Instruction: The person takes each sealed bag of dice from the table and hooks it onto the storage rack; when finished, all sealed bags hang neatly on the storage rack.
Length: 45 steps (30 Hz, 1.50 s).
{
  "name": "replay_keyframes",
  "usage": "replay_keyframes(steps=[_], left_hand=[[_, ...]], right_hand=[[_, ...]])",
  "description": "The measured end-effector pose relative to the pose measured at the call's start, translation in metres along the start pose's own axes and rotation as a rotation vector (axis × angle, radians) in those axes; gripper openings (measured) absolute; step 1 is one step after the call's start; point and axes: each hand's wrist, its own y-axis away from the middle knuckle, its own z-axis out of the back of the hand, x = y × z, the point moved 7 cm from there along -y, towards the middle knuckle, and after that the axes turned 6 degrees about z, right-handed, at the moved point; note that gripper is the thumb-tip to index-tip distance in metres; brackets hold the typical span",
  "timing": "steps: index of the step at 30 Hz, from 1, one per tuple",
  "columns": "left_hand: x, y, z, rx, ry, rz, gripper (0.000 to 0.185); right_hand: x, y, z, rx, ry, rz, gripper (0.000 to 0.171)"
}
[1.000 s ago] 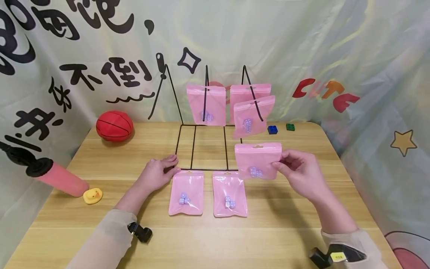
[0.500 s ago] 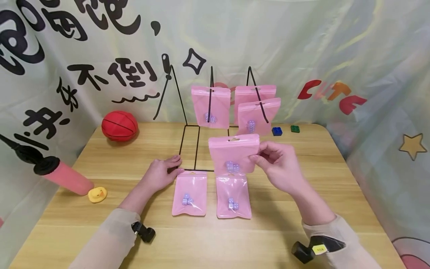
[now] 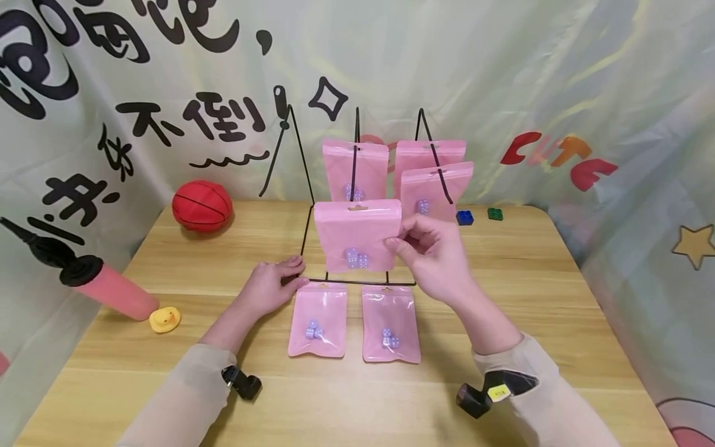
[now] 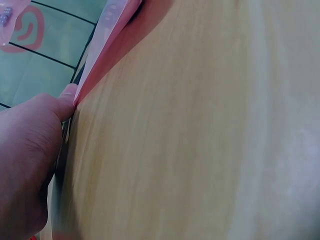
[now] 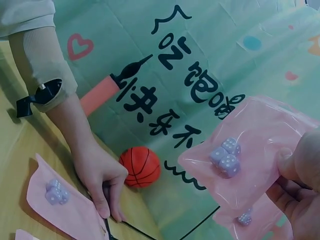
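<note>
— Lying nearest us on the wooden table [image 3: 503, 298] are two pink pouches [image 3: 317, 321], flat and side by side, each with small pale dice inside.

— And the hands?

— The left hand [image 3: 272, 284] is resting just beyond the left pouch, fingers loosely curled and pressing down on the near bar of the black wire rack [image 3: 357, 186]. The right hand [image 3: 432, 257] is pinching a third pink pouch, the held pouch [image 3: 357, 234], by its right edge, thumb in front and fingers curled behind.

— Where is that one sitting?

— It is hanging upright in the air above the rack's base, in front of the middle prong, dice gathered at its bottom.

— Further back?

— Three hanging pouches [image 3: 355, 162] are already on the prongs, one in the middle, two overlapping on the right. Far left, a red ball [image 3: 202, 205]; nearer on the left edge, a pink pump [image 3: 106, 287] with a yellow duck [image 3: 165, 319] just beside it. Far right, a blue brick [image 3: 465, 217] and a green brick [image 3: 494, 213].
</note>
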Motion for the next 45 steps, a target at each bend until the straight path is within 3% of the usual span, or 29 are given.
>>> replay_keyframes(steps=[15, 30, 45], left_hand=[[0.003, -0.001, -0.002, -0.008, 0.012, -0.015, 0.043], [0.000, 0.000, -0.001, -0.029, 0.005, -0.032, 0.042], [0.002, 0.000, -0.002, -0.016, -0.009, -0.006, 0.043]], right_hand=[[-0.023, -0.013, -0.007, -0.047, 0.034, -0.059, 0.008], [-0.030, -0.028, -0.008, -0.116, 0.136, -0.054, 0.006], [-0.035, -0.034, -0.005, -0.138, 0.144, -0.089, 0.007]])
